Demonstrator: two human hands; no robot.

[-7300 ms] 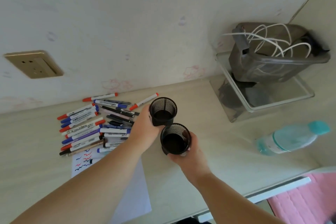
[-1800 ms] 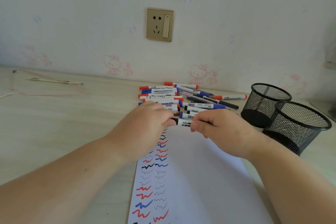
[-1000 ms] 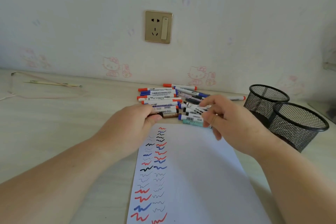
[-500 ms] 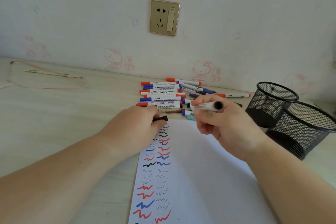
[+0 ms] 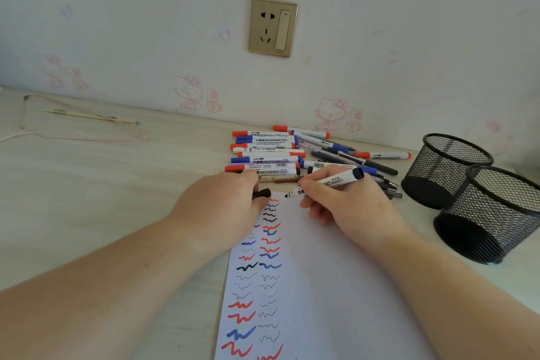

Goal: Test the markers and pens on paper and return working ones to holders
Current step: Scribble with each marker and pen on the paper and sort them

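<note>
Gripping cylindrical marker (image 5: 327, 184), right hand (image 5: 344, 202), smooth paper (image 5: 321, 286)

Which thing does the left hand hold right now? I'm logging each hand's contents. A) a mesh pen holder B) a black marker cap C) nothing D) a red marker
B: the left hand pinches a black marker cap beside the paper's top edge, while the right hand holds the uncapped whiteboard marker.

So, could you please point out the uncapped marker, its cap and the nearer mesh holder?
uncapped marker (image 5: 330, 183): head view, on its white barrel.
cap (image 5: 263, 193): head view, on its black end.
nearer mesh holder (image 5: 493, 222): head view, on its side wall.
</note>
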